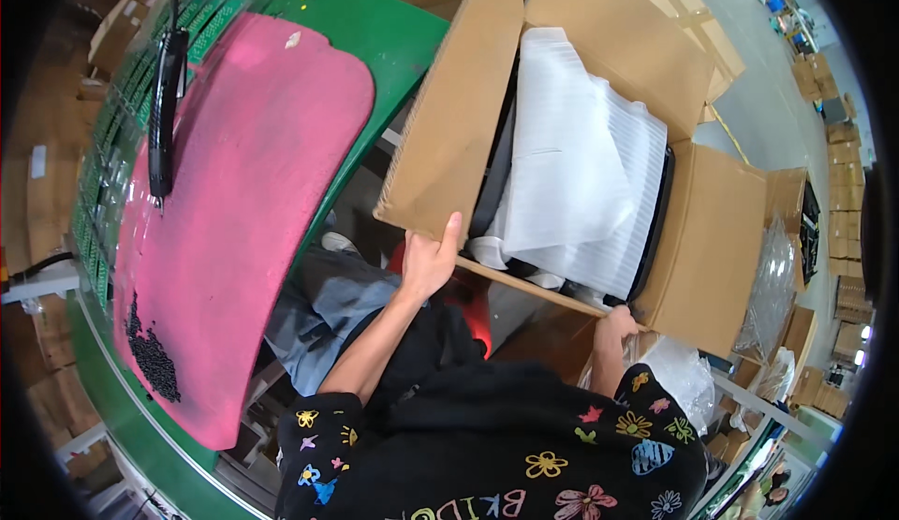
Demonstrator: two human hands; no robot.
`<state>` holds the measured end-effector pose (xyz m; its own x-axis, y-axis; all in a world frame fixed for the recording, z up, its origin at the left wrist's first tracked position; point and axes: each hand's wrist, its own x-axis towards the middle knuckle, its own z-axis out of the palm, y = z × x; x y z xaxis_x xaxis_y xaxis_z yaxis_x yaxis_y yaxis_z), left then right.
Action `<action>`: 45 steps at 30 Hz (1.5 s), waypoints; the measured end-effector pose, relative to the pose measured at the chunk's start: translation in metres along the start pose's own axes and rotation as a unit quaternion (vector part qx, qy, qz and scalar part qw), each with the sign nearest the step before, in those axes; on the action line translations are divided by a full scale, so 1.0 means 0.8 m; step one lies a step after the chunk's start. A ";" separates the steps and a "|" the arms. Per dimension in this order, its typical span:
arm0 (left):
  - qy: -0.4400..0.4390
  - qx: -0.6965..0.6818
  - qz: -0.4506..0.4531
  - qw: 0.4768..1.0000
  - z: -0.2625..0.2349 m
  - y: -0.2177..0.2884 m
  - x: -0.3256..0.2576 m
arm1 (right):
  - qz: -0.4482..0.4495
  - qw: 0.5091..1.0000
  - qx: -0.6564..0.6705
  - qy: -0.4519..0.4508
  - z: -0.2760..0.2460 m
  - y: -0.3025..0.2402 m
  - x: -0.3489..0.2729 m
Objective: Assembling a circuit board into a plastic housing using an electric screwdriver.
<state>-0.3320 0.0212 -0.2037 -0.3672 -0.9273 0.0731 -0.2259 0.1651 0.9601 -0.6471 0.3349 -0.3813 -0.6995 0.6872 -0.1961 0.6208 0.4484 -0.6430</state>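
An open cardboard box (707, 239) stands tilted in front of me, its flaps spread outward. White foam sheet (571, 155) covers most of what lies inside; black edges (653, 230) of the contents show on both sides of it. My left hand (429, 263) grips the box at its near left corner, thumb on top of the left flap and fingers curled underneath. At the near right corner, my right hand (613, 328) is closed on the box's edge, its fingers partly hidden.
To the left is a green table (403, 33) with a pink mat (243, 164). A black electric screwdriver (164, 113) hangs over the mat, and small black screws (150, 351) lie in a heap. Clear plastic wrap (763, 281) and stacked cartons (843, 192) are at the right.
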 end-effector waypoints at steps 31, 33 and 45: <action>-0.035 -0.267 -0.535 0.801 0.016 -0.151 -0.015 | 0.080 0.946 0.131 -0.284 -0.029 0.001 -0.004; -0.012 -0.345 -0.516 0.784 0.031 -0.115 -0.019 | 0.065 0.953 0.113 -0.273 -0.037 -0.006 -0.011; 0.014 -0.154 -0.219 0.964 -0.056 -0.087 0.084 | 0.086 0.771 -0.098 -0.623 -0.056 -0.043 -0.193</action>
<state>-0.3004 -0.0673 -0.2536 -0.2716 -0.8953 -0.3531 -0.0739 -0.3464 0.9352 -0.5448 0.2388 -0.2958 -0.3227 -0.2816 -0.9037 0.6984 0.5736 -0.4281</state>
